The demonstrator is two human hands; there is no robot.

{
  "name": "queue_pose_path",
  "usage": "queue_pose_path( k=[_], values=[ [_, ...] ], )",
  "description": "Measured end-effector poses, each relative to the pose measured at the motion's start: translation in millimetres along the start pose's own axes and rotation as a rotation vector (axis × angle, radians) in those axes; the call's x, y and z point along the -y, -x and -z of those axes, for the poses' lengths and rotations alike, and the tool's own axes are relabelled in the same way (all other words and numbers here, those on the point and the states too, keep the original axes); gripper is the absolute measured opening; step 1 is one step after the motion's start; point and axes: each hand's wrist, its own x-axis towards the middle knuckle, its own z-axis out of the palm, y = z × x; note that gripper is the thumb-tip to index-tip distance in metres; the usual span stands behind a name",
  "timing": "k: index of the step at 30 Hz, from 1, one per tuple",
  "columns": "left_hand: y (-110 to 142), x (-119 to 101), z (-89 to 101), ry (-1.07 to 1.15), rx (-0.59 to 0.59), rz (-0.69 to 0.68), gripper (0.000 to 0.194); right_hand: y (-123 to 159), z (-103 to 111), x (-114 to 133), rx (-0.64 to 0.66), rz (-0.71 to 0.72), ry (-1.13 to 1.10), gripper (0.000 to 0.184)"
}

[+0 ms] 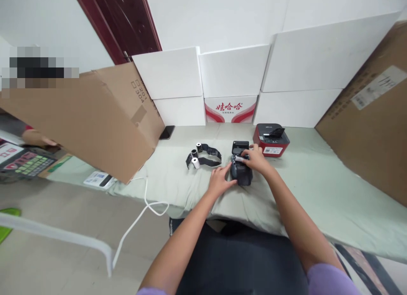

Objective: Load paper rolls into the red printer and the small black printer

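Observation:
A small black portable receipt printer (243, 175) lies on the cloth in front of me, its lid (241, 147) raised at the far end. My left hand (220, 179) grips the printer's left side, thumb near its front corner and fingers along its edge. A white paper roll (239, 158) sits at the printer's opening, and my right hand (256, 158) closes on it from the right; its fingertips partly cover the roll. Left of the printer is a black strap (210, 161) in a loose loop. Beside the strap stand a white roll (195, 163) and two darker-sided rolls (199, 147).
A red and black box-shaped device (271, 141) stands behind my right hand. Cardboard panels flank the table at left (104, 116) and right (370, 112); white boxes (235, 70) wall the back. A phone (167, 132) lies by the left panel. A white cable (146, 199) hangs off the edge.

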Motion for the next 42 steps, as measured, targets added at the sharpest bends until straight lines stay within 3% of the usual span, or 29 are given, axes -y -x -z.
queue_pose_path(
  k=[2,5,12,16,25,32,38,42],
  values=[
    [0,-1,1.0,0.003,0.010,0.001,0.082,4,4,4,-0.071,0.020,-0.006,0.014],
    [0,-2,2.1,-0.002,0.011,0.004,0.082,7,9,16,-0.041,-0.006,0.048,0.015],
    [0,-2,3.1,0.007,0.023,0.012,0.083,3,26,37,0.331,-0.238,0.288,0.035],
    [0,-4,4.7,-0.002,0.031,0.015,0.081,-3,28,40,0.418,-0.250,0.312,0.038],
    [0,-2,2.2,0.013,0.022,0.006,0.080,-2,21,37,0.385,-0.200,0.275,0.035],
    [-1,1,1.2,0.054,0.006,-0.021,0.084,-5,45,47,0.239,-0.136,0.254,0.029],
    [-1,3,-1.6,0.062,-0.033,-0.045,0.071,-9,71,55,0.047,-0.119,-0.178,0.029],
    [-2,4,-2.9,0.060,-0.022,-0.029,0.065,-9,67,64,0.133,-0.129,-0.410,0.033]
  ],
)
